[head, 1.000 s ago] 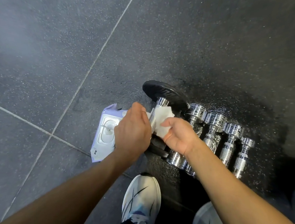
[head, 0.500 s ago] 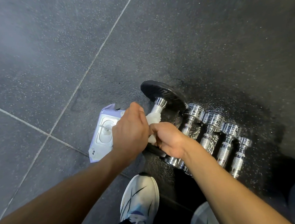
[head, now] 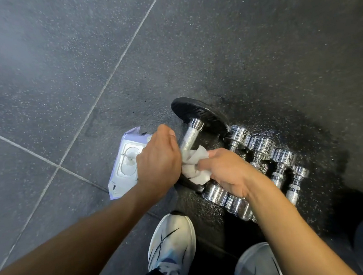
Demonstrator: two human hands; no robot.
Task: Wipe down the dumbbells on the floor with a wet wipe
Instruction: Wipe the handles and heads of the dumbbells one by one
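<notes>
A dumbbell with black plates (head: 198, 114) and a knurled chrome handle (head: 189, 137) lies on the dark floor. My left hand (head: 158, 160) grips the lower part of that handle. My right hand (head: 226, 169) holds a crumpled white wet wipe (head: 194, 165) against the handle, just below the bare knurled stretch. Several small chrome dumbbells (head: 262, 150) lie side by side to the right, partly hidden under my right wrist.
A white and lilac pack of wet wipes (head: 125, 163) lies on the floor left of the dumbbells, partly under my left hand. My two white shoes (head: 172, 248) stand near the bottom edge. Grey speckled floor tiles with pale seams spread to the left and back.
The wipe, first spread near the handle's top, was wrapped round it and has slid down towards me, baring the upper handle. My left hand stayed on the handle.
</notes>
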